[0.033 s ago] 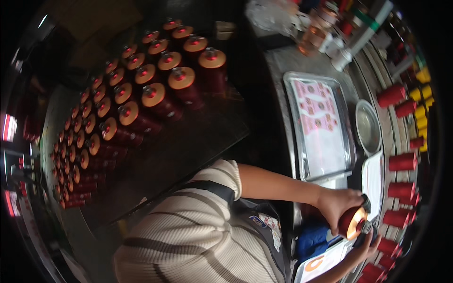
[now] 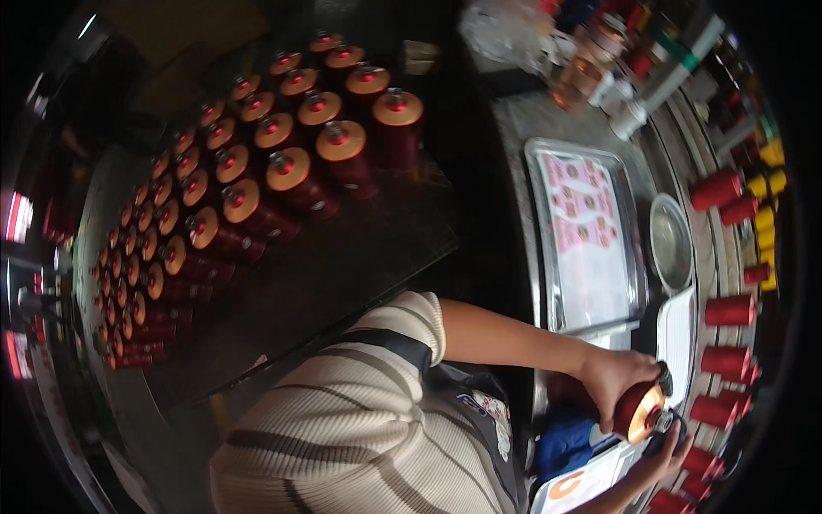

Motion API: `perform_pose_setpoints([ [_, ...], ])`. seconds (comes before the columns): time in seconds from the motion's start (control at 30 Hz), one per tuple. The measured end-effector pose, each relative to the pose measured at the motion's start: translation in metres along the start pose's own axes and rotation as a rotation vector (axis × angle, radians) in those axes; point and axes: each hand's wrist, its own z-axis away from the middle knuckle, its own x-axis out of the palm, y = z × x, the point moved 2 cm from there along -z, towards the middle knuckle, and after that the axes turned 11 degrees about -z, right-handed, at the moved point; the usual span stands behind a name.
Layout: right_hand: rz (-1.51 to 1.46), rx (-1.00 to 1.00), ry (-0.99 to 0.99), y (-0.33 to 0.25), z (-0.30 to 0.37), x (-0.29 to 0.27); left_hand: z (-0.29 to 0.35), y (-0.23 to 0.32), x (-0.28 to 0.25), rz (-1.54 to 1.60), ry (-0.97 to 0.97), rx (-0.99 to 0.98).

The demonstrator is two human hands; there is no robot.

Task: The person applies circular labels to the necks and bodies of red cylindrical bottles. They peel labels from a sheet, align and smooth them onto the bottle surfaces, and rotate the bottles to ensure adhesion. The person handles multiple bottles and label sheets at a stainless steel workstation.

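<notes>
Near the lower right, my left hand (image 2: 618,377) wraps round a dark red cylinder (image 2: 629,403). The cylinder is tilted, with its shiny orange end and metal fitting turned toward the right. My right hand (image 2: 664,457) is closed at that fitting, its fingers round a small dark piece that I cannot make out. A dark rounded part (image 2: 664,377) sits beyond my left fingertips. Under my hands lie a blue cloth (image 2: 561,450) and a white sheet with an orange mark (image 2: 575,493).
Many similar red cylinders (image 2: 287,171) stand in rows on a dark table (image 2: 342,257) to the left. On the metal bench, a steel tray (image 2: 537,240) holds pink-and-white label sheets, beside an oval metal bowl (image 2: 670,244). Red spools (image 2: 728,360) line the right side; a pinkish bottle (image 2: 582,77) stands farther back.
The view has shifted slightly, so the scene sits a little farther right. Both hands keep their hold at the cylinder, with its orange end turned only a little.
</notes>
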Motion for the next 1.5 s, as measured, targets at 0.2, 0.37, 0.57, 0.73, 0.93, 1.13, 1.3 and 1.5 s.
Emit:
perform_pose_setpoints([
  [0.2,0.194,-0.109,-0.321,0.005,-0.064,0.035,-0.005,-0.02,0.0,0.414,-0.103,-0.22],
  [0.37,0.03,-0.056,-0.436,-0.003,-0.058,0.045,0.0,-0.01,0.006,0.1,0.048,-0.104],
  [0.57,0.002,0.079,-0.468,-0.029,-0.027,0.076,-0.025,-0.06,0.05,-0.115,0.223,-0.025],
  [0.73,0.159,-0.152,-0.633,-0.025,0.016,0.132,-0.057,-0.093,0.057,-0.211,0.212,-0.001],
  [0.93,0.224,-0.272,-0.85,0.0,0.031,0.197,-0.068,-0.114,0.046,-0.315,0.28,-0.015],
  [1.13,0.272,-0.385,-0.808,0.001,-0.012,0.175,-0.078,-0.11,0.05,-0.332,0.235,-0.008],
  [1.3,0.5,-0.707,-0.748,0.016,-0.149,0.056,-0.048,-0.084,0.042,-0.251,0.153,-0.115],
  [1.5,0.248,-0.451,-0.492,-0.016,-0.015,0.018,0.013,0.01,0.009,-0.042,0.298,0.025],
])
